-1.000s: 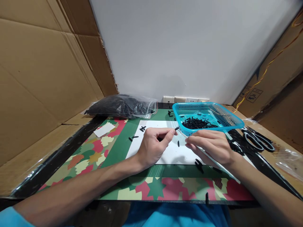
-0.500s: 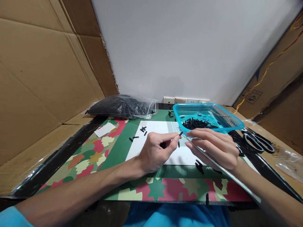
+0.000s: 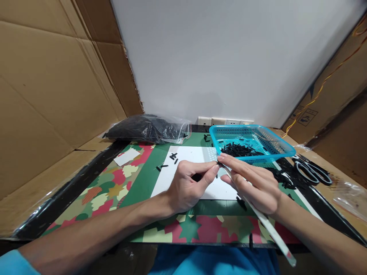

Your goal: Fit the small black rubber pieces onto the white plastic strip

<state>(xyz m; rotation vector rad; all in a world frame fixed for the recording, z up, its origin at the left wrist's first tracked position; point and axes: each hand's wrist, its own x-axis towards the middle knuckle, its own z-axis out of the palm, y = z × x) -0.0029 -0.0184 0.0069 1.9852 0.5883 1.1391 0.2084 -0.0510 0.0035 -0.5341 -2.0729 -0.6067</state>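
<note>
Over a white sheet (image 3: 166,183), my left hand (image 3: 190,185) pinches a small black piece (image 3: 219,164) between thumb and forefinger. My right hand (image 3: 255,185) is closed around a long, thin, pale stick (image 3: 271,229). Its far tip meets the black piece at my left fingertips, and its near end, marked with red, sticks out toward me. My right fingertips hide most of the contact. Behind my right hand stands a blue plastic basket (image 3: 275,156) with a heap of black pieces (image 3: 241,150) inside.
A clear bag of black material (image 3: 143,129) lies at the back left. Scissors (image 3: 311,172) and more black pieces (image 3: 282,177) are on the right. Loose pieces (image 3: 173,156) dot the sheet. Cardboard walls (image 3: 57,76) and wall sockets (image 3: 218,121) border the table.
My right hand has turned and shifted slightly left, its fingers now touching near the black piece. The stick has swung, its near end coming clear of my forearm. My left hand has stayed nearly still.
</note>
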